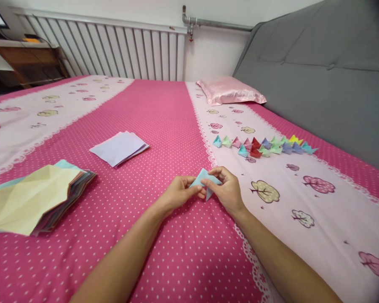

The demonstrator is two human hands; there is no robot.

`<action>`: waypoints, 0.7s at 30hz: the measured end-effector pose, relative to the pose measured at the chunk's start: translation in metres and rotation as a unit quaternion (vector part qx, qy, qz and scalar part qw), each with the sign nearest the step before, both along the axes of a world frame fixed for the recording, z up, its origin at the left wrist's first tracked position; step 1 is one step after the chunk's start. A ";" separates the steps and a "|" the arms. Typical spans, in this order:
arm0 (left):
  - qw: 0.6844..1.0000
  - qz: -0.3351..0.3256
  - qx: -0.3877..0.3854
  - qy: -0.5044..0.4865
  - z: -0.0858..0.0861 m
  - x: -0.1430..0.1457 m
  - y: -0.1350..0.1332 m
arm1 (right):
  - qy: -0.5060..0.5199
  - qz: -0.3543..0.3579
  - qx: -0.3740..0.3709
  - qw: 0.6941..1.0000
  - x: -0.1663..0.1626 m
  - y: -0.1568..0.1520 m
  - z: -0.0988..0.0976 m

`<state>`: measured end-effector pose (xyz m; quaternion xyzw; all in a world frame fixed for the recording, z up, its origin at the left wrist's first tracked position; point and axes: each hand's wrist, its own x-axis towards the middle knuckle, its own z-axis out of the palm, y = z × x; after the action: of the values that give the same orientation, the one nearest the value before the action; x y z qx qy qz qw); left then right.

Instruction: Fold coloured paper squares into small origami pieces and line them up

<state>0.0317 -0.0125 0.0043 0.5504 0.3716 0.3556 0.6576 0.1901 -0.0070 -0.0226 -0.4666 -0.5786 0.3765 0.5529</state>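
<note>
A small light-blue folded paper piece (205, 179) is pinched between both my hands just above the pink dotted bedsheet (164, 126). My left hand (180, 192) grips its left side with thumb and fingers closed. My right hand (225, 189) holds its right side, fingers curled over the top edge. A row of several finished folded paper shapes (265, 146) in blue, green, pink, red, purple and yellow lies on the pale band of the sheet beyond my right hand.
A stack of large creased coloured sheets (34, 198) lies at the left. A small pile of white square papers (119, 148) sits farther back. A pink satin pillow (229, 90), a grey headboard (318, 71) and a white radiator (113, 48) border the bed.
</note>
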 end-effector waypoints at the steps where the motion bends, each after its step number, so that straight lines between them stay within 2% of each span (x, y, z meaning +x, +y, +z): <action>1: 1.000 0.008 -0.012 -0.004 0.001 0.001 0.000 | 0.001 -0.003 0.001 1.000 0.000 0.000 0.000; 6: 0.997 0.023 -0.072 -0.032 0.004 0.001 -0.001 | 0.022 0.005 0.002 1.000 0.000 -0.001 0.003; 10: 0.994 0.032 -0.087 -0.060 0.002 -0.001 0.000 | 0.020 0.036 -0.001 0.999 0.000 -0.004 0.007; 16: 0.995 0.020 -0.075 -0.056 0.003 -0.001 0.000 | 0.013 0.056 -0.026 0.998 -0.001 -0.005 0.007; 21: 0.999 0.027 -0.037 -0.004 -0.003 -0.001 0.003 | 0.046 0.056 -0.029 0.997 0.000 -0.003 0.005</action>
<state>0.0305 -0.0091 0.0010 0.5141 0.3966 0.3614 0.6692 0.1899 -0.0104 -0.0177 -0.4312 -0.5669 0.4445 0.5433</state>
